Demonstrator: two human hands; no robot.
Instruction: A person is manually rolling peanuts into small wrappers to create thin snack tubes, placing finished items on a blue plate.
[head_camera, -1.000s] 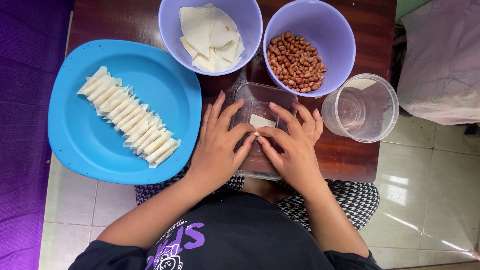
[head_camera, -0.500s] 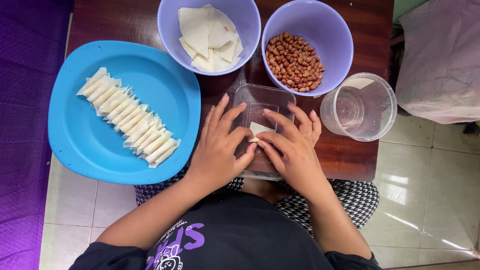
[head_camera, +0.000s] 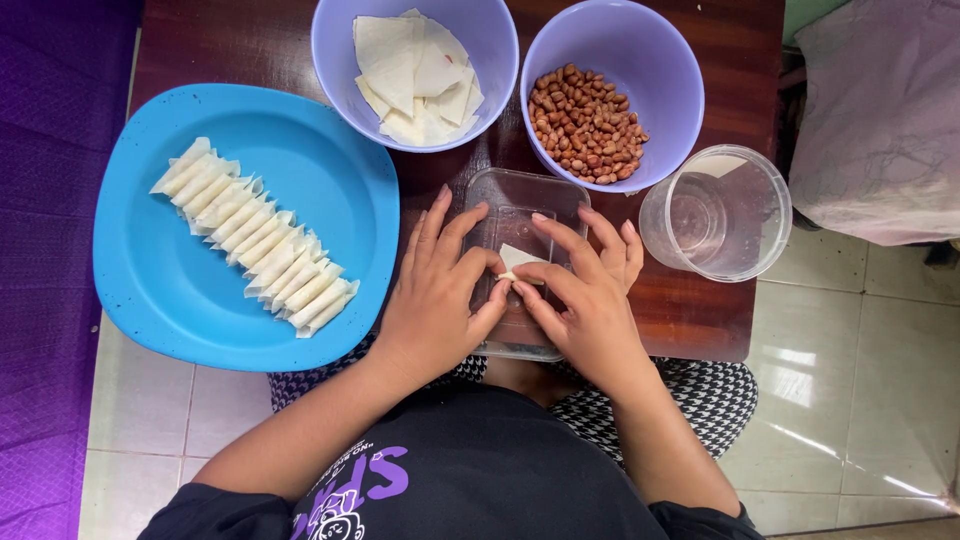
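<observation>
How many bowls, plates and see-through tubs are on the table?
Purple bowls: 2, one with wrappers, one with peanuts
Blue plate: 1
Clear tubs: 2, a round one and a rectangular one
Total: 5

The small white triangular pastry wrapper (head_camera: 518, 260) now shows more between the fingers than a second ago, its far corner sticking up over the clear rectangular plastic container (head_camera: 520, 200). The left hand (head_camera: 435, 300) and the right hand (head_camera: 585, 300) pinch its near edge closer together, thumbs nearly touching.
</observation>
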